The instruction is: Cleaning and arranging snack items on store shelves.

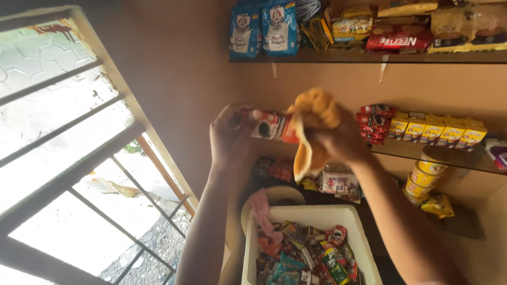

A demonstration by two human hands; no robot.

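Note:
My left hand grips one end of a small red and white snack packet, held up at chest height in front of the shelves. My right hand holds a yellow cloth bunched over the packet's other end; a flap of the cloth hangs down below it. Beneath both hands stands a white foam box filled with several colourful snack packets.
A top shelf carries blue, yellow and red bags. A lower glass shelf bears small yellow boxes and red packets, with stacked yellow tubs under it. A pink cloth hangs on the box edge. A barred window fills the left.

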